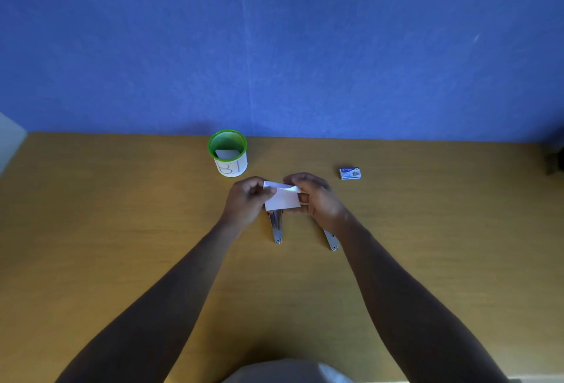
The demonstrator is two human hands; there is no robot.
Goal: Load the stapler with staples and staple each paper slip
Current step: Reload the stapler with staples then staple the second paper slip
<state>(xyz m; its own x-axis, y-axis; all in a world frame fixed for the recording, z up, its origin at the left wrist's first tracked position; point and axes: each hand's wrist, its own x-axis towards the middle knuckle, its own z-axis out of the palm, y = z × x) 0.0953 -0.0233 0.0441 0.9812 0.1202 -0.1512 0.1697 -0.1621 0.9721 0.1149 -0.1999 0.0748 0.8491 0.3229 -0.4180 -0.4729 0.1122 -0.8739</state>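
Head view: we recorded one wooden table (122, 230) before a blue wall (274, 31). One green-rimmed cup (228, 152) bore handwritten "B1" and held one paper. Our left hand (245, 201) and right hand (317, 199) each pinched one white paper slip (282, 196) above the table. Two metal stapler parts lay beneath: one (276, 227) under the slip, another (331, 240) beside the right wrist. One small staple box (350, 173) lay to the right, print unreadable.

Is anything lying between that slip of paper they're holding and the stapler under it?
Nothing visible does. Both hands hold the paper slip directly above the stapler on the table; the stapler's front end is hidden behind the paper.
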